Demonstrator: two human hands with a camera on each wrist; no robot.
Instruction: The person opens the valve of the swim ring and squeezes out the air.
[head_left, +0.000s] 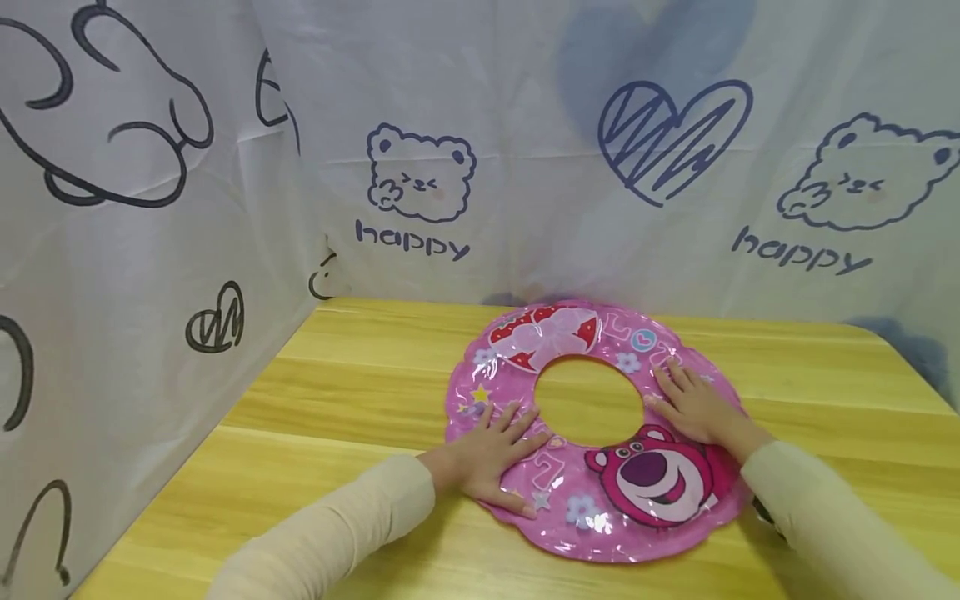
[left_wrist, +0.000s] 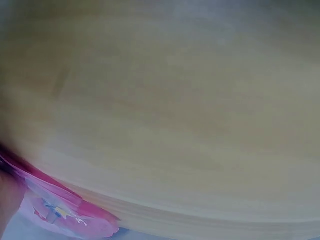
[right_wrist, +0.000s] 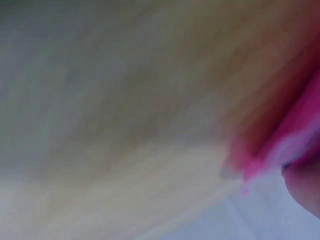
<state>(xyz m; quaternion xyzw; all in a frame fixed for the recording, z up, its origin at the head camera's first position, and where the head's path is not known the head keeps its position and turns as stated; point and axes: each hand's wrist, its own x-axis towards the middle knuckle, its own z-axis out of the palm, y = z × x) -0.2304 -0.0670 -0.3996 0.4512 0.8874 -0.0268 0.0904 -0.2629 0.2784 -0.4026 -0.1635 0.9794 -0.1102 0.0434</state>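
A pink inflatable swim ring (head_left: 555,533) with a bear face, flowers and a red-and-white bow print lies flat on the wooden table (head_left: 360,375). My left hand (head_left: 495,458) rests on the ring's left side, fingers spread and straight. On the ring's right side, above the bear face, my right hand (head_left: 693,406) lies with its fingers extended. The left wrist view catches the ring's edge (left_wrist: 75,215) at the lower left, and the right wrist view has a blurred pink part of the ring (right_wrist: 295,125) at the right.
A white cloth (head_left: 525,167) printed with bears, hearts and the word "happy" hangs behind the table and along its left side. A small dark object (head_left: 763,512) shows partly under the right sleeve (head_left: 825,508).
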